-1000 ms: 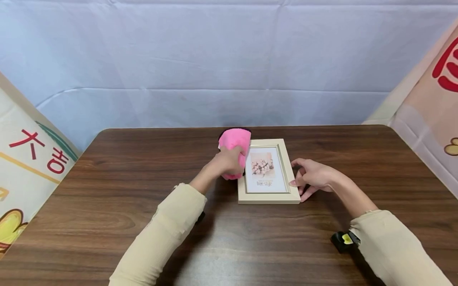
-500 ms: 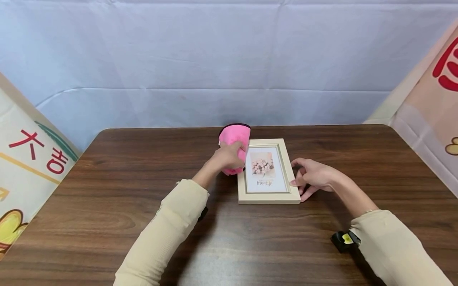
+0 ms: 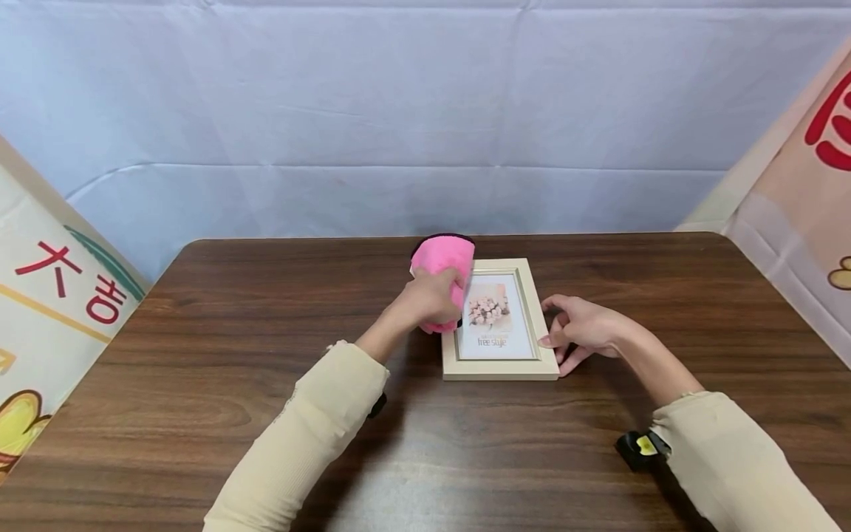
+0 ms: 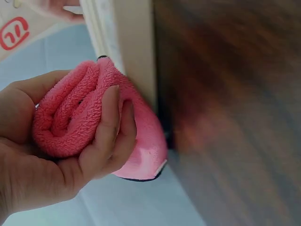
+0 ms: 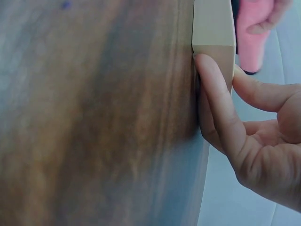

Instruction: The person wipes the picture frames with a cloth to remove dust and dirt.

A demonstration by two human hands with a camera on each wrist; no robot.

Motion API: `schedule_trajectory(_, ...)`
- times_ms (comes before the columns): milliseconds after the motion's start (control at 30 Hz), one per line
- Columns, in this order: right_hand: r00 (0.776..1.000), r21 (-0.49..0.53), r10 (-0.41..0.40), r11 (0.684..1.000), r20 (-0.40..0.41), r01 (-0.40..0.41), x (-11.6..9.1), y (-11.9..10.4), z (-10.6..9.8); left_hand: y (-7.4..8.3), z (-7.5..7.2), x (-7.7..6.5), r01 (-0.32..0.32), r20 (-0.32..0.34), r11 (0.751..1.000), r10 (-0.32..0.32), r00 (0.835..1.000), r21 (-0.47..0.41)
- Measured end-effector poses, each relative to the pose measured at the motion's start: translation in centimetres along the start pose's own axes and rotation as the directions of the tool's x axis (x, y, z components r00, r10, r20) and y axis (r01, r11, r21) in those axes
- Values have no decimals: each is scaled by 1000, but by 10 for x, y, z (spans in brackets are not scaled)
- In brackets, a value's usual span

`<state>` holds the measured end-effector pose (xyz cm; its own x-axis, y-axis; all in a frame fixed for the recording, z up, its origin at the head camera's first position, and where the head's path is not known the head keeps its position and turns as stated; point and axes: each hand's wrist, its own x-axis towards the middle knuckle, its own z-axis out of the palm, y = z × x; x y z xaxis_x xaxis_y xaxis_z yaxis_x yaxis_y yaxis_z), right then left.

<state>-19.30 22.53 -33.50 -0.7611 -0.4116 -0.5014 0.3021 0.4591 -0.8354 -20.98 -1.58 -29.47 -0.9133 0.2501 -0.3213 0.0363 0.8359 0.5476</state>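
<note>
A cream picture frame (image 3: 501, 369) with a flower print lies face up on the table. My left hand (image 3: 428, 297) grips a folded pink cloth (image 3: 444, 253) with dark edging, which covers part of the frame's left border. In the left wrist view the fingers curl round the bunched cloth (image 4: 70, 113). At the frame's right side, my right hand (image 3: 585, 326) holds the border near the lower right corner. The right wrist view shows its thumb on the face and the other fingers along the edge of the frame (image 5: 214, 28).
The brown wooden table (image 3: 266, 310) carries the frame towards its far edge. Behind it hangs a pale blue-white cloth backdrop (image 3: 372, 111). Printed banners stand at the left (image 3: 60, 310) and right sides. A small black device (image 3: 638, 449) sits at the right wrist.
The left hand and pink cloth shift slightly up, then back down and a little right over the frame's left border. The right hand and frame stay nearly still.
</note>
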Motion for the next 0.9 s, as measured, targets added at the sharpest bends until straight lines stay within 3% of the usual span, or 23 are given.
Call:
schedule_trajectory(233, 1000, 5, -4, 1000, -4, 4, -1, 0, 1, 32, -12, -16, -108, -33, 981, 114, 993, 163)
schedule_trajectory(433, 1000, 11, -20, 1000, 9, 20, -2, -1, 1, 50, -9, -30, -143, -9, 979, 146, 989, 146)
schedule_trajectory(667, 1000, 8, -24, 1000, 3, 24, -2, -1, 1, 43, 13, -35, -153, 43, 966, 147, 988, 210)
schedule_trajectory(900, 1000, 0, -22, 1000, -6, 22, -1, 1, 2, 30, 29, -26, -92, 42, 967, 85, 996, 238)
